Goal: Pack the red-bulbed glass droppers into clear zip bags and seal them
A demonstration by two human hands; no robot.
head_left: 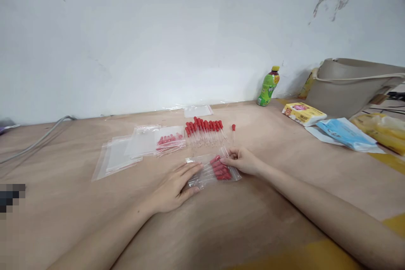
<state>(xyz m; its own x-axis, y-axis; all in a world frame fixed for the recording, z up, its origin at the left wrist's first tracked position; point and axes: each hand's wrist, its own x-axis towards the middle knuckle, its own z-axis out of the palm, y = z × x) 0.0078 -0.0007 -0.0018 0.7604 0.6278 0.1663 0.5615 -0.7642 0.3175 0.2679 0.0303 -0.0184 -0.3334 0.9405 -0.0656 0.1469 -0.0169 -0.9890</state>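
A clear zip-lock bag (207, 174) lies flat in front of me, with several red-bulbed droppers (220, 168) inside, their bulbs toward the right. My left hand (179, 187) rests on the bag's left end, palm down with fingers stretched out. At the bag's right end, the thumb and fingers of my right hand (243, 161) pinch the plastic near the zip edge. Just beyond the bag is a row of loose droppers (205, 125) with red bulbs pointing away from me. One single dropper (233, 128) lies apart on their right.
Left of the loose droppers are filled bags (171, 140) and overlapping flat bags (122, 154). Another flat bag (198, 111) lies by the wall. A green-labelled bottle (268, 86), a yellow tissue pack (303, 113), a blue packet (344, 133) and a grey bin (344, 86) occupy the right. A grey cable (44, 136) runs at left.
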